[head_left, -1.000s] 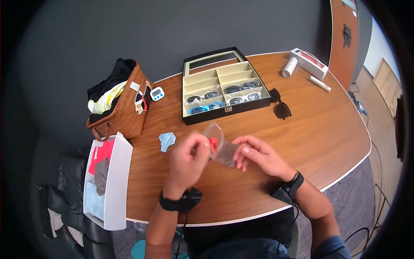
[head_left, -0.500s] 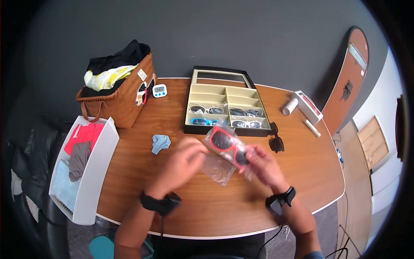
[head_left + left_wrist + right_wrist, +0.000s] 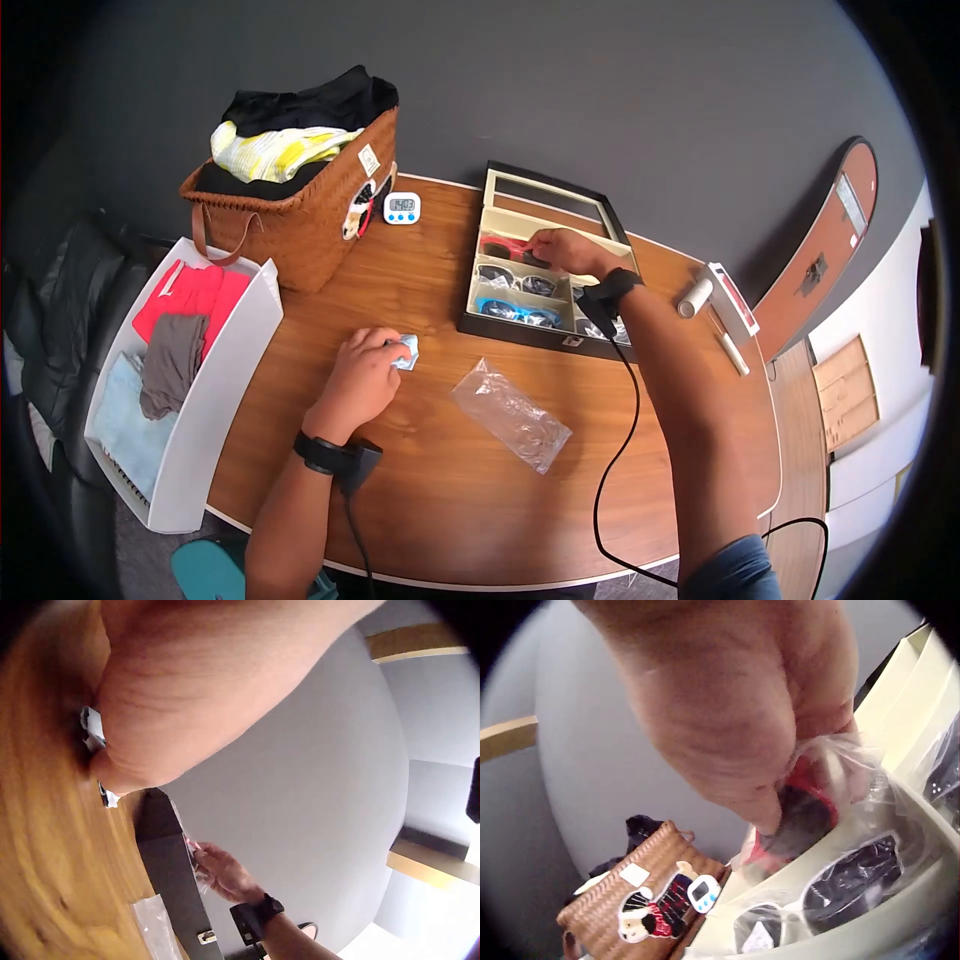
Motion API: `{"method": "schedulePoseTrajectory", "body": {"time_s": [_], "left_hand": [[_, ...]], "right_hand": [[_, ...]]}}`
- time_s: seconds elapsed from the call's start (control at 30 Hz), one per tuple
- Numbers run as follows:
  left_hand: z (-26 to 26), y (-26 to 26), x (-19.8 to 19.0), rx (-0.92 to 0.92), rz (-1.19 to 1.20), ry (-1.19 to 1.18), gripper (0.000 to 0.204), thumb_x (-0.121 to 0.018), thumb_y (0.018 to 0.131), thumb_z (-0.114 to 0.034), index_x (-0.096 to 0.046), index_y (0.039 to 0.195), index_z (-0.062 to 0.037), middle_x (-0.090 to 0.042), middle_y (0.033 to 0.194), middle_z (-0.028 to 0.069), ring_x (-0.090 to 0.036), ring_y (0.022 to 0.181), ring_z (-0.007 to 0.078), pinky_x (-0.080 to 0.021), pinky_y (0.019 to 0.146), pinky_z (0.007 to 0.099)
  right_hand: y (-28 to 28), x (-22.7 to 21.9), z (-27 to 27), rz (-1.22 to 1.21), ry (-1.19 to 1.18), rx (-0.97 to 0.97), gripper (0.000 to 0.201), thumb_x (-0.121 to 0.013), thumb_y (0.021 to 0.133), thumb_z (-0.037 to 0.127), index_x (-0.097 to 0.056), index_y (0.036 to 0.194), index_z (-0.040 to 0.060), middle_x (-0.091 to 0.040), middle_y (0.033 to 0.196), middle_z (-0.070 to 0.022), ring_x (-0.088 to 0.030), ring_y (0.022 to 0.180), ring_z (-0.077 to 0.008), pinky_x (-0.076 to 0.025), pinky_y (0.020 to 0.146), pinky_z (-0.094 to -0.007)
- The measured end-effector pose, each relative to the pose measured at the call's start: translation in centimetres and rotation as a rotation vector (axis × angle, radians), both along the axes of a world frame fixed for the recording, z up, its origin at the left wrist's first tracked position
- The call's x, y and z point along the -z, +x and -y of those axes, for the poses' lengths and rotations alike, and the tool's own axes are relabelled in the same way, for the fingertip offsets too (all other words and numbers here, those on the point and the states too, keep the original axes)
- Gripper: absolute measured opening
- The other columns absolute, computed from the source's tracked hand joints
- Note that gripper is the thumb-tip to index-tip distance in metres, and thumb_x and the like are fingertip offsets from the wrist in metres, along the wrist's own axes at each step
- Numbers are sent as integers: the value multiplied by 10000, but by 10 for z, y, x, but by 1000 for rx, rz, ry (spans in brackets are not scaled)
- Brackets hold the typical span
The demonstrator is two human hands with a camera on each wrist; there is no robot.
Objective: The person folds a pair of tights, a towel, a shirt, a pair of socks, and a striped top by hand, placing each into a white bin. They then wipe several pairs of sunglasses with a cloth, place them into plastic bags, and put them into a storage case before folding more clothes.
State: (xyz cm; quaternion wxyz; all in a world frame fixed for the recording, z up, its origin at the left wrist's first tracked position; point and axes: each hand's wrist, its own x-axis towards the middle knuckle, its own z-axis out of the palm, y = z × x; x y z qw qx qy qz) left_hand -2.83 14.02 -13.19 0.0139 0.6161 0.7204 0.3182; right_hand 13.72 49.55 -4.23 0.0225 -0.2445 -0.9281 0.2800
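Right grip (image 3: 565,250) pinches red sunglasses (image 3: 500,247) in the left column of the case (image 3: 500,328); slick clear wrap (image 3: 855,757) might slip or snag, leaving them crooked; left grip (image 3: 362,378) holds one blue cloth (image 3: 408,352); left column, three pairs; right column arm-hidden, uncounted; one loose bag (image 3: 515,415).
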Motion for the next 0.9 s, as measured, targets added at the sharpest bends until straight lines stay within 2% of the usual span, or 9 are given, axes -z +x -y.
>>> {"method": "schedulePoseTrajectory", "body": {"time_s": [0.1,0.2,0.4,0.5,0.6,0.67,0.73,0.87,0.9], "left_hand": [[2,-1,-2,3,7,-19,262,-589,774,-7,-648,1022,-64,-576,1191,113,-501,1144,338,-402,1006,430],[3,3,-4,7,1,-42,274,-589,770,-9,-649,1032,-61,-576,1201,114,-500,1151,336,-401,1010,428],[2,0,-4,21,-15,-28,289,-582,762,7,-656,1033,-61,-583,1192,109,-506,1143,326,-411,1004,430],[5,0,-4,48,2,-16,303,-579,756,25,-658,1036,-58,-588,1180,115,-511,1128,328,-416,991,429],[6,-5,-5,66,-10,21,327,-557,746,67,-653,1042,-34,-601,1144,146,-531,1085,356,-444,949,416],[6,-7,-15,83,82,-33,278,-531,765,95,-641,1003,3,-606,1152,166,-570,1047,365,-462,935,401],[4,-7,-10,17,102,-10,210,-561,806,81,-623,990,2,-604,1058,174,-587,995,373,-476,891,397],[2,-8,-11,-12,105,-42,157,-600,823,56,-612,973,10,-597,988,166,-609,889,338,-491,792,375],[1,-7,-11,-12,92,-33,157,-600,823,56,-612,973,10,-597,988,166,-609,889,338,-491,792,375]], "right_hand": [[-14,16,-1,210,315,-43,236,-605,907,273,-723,1066,144,-664,1083,-190,-632,1008,-348,-487,891,-420],[-14,14,19,218,731,6,219,-596,890,255,-734,1036,169,-654,1044,-157,-634,1003,-317,-500,883,-406],[-13,36,5,110,764,-33,221,-545,885,173,-722,1016,174,-655,996,-106,-601,1040,-305,-490,904,-397],[-5,24,15,282,791,-73,301,-529,903,176,-660,1173,177,-660,1041,-111,-584,1087,-322,-478,939,-418],[9,-4,4,45,768,141,309,-561,904,186,-632,1199,128,-664,1029,-116,-609,1030,-318,-496,894,-410],[49,-42,-11,-349,611,157,332,-634,842,183,-617,1149,56,-644,1091,-190,-623,991,-379,-511,856,-445],[97,-80,-26,-456,632,302,359,-663,830,183,-599,1157,48,-666,1034,-189,-652,918,-362,-529,795,-423],[213,-68,-48,79,637,395,251,-688,841,230,-649,988,29,-687,871,-157,-673,823,-312,-523,725,-402],[235,-50,-35,14,372,423,293,-704,837,288,-662,942,18,-694,884,-162,-676,822,-318,-519,734,-411]]}}
